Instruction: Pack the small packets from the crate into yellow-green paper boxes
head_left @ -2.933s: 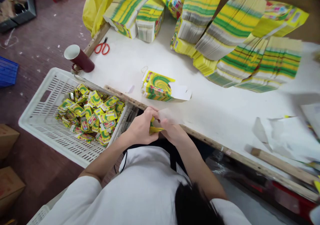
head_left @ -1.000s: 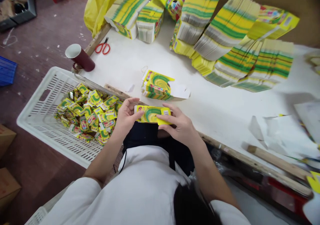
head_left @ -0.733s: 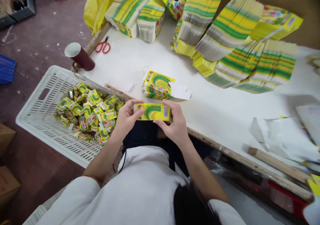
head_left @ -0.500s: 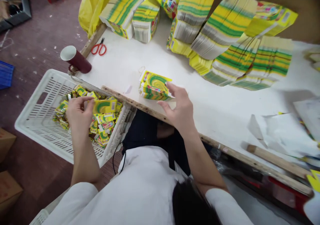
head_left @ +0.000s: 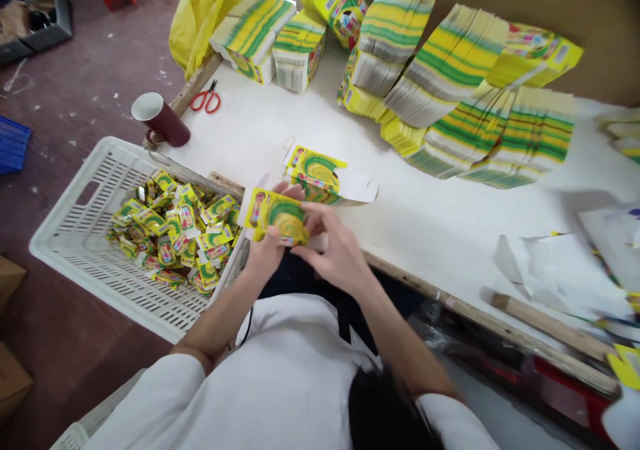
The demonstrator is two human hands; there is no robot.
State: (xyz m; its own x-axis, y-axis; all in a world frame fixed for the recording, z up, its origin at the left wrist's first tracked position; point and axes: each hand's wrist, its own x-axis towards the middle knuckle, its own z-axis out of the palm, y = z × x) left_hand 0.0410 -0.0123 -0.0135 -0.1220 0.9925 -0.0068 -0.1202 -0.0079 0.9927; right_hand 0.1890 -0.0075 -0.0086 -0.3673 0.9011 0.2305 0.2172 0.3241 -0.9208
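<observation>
pretty bright, even light on the flat white tabletop (head_left: 425, 217), dark reddish-brown floor (head_left: 90, 70) way dimmer, soft grey shadow by the loose white paper sheets (head_left: 575, 267), held yellow-and-green cardboard carton (head_left: 283, 218) kinda smeary, wide-angle stretch toward the edges

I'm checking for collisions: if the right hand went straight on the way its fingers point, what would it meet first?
Probably the yellow-green carton in the left hand; the right hand is at its end, though contact is unclear.

Another carton (head_left: 279, 217) — now between hands (head_left: 338, 249)
</observation>
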